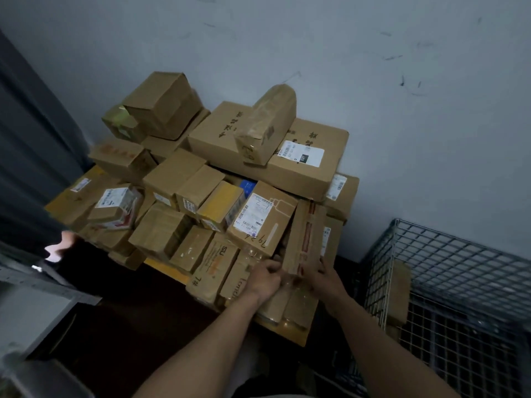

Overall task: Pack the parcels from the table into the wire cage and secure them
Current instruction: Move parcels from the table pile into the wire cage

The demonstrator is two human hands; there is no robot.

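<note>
Several brown cardboard parcels are heaped on a yellow-topped table (pixel 290 334) against the wall. At the heap's near right corner stands a narrow taped parcel (pixel 306 237), tilted on its end. My left hand (pixel 265 278) grips its lower left edge, fingers curled. My right hand (pixel 326 278) holds its lower right side, thumb up along the face. Beside it lies a labelled parcel marked 7926 (pixel 263 216). The wire cage (pixel 448 254) stands to the right of the table, with one brown parcel (pixel 399 294) inside against its left wall.
A large flat carton (pixel 275 156) tops the back of the heap, with a wrapped parcel (pixel 267 122) on it. Another person's hand (pixel 61 245) and dark sleeve reach in at the left. A grey shelf edge (pixel 37 282) is at the lower left.
</note>
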